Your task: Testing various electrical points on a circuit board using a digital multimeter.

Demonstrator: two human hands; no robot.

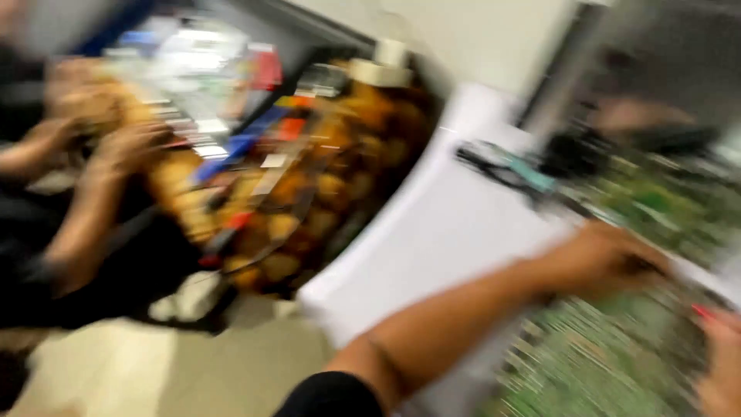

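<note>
1. On the white table [432,239], near its right edge, a blurred green circuit board [594,363] lies.
2. Left hand [610,259] rests on the board; grip unclear.
3. Right hand [722,367] touches its right edge; grip unclear.

A green circuit board [594,363] lies flat on the white table [440,232], at the lower right of the view. It is heavily blurred; only a speckled green face with pale flecks can be made out. More green boards [664,201] lie just beyond it, equally blurred, their details unreadable.
</note>
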